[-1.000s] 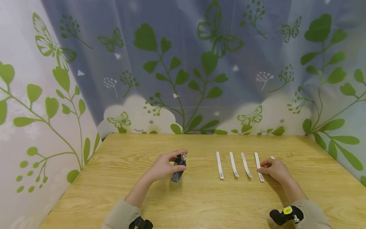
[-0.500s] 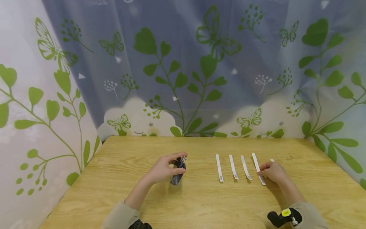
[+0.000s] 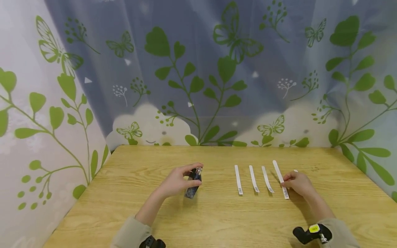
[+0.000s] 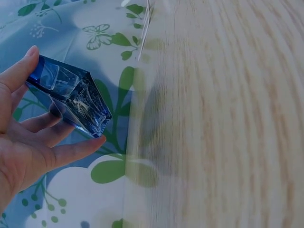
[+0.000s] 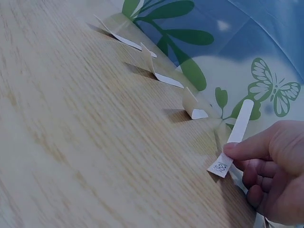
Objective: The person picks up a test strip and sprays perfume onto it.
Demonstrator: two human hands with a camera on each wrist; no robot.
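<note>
In the head view my left hand [image 3: 173,184] grips a dark blue glass perfume bottle [image 3: 191,191], held tilted above the table with its silver sprayer [image 3: 199,170] uncovered. The left wrist view shows the thick clear base of the bottle [image 4: 88,104] among the fingers. My right hand [image 3: 299,184] pinches a white paper test strip [image 3: 277,168] near its printed lower end; in the right wrist view that strip [image 5: 241,121] slants upward, its far end raised. Three more strips [image 3: 253,179] lie side by side to its left, their near ends bent up. Another strip [image 3: 296,171] is mostly hidden behind the right hand.
The wooden table [image 3: 124,206] runs back to a patterned curtain [image 3: 198,86] with leaves and butterflies, which also encloses both sides. A black camera mount [image 3: 311,233] sits on the right wrist, and a second one [image 3: 152,242] on the left.
The right hand has lifted the far end of the pinched strip off the table and shifted it slightly. My left hand keeps the bottle in nearly the same place.
</note>
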